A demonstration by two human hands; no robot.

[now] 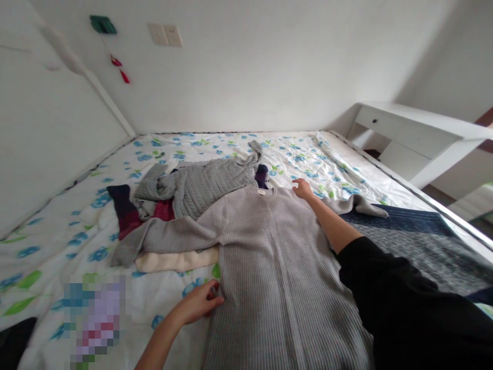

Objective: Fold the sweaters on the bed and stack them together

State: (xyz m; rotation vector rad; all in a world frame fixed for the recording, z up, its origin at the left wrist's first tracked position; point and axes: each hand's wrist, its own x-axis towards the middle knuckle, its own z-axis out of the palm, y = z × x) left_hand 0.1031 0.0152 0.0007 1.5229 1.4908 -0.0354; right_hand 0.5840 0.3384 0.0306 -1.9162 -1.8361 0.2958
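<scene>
A long grey ribbed sweater (277,267) lies flat on the bed, neck away from me, sleeves spread to both sides. My left hand (200,303) is closed in a pinch on its left side edge near the waist. My right hand (302,189) reaches far forward and rests on the right shoulder beside the neckline, fingers curled on the fabric. The black sleeve (404,298) of my right arm lies across the sweater's right side.
A pile of clothes sits to the left: a grey cable-knit sweater (204,187), a dark red and navy garment (125,210), a cream piece (173,260). A dark blue patterned cloth (416,231) lies right. The floral sheet (57,246) covers the bed; a white desk (416,139) stands beyond the right edge.
</scene>
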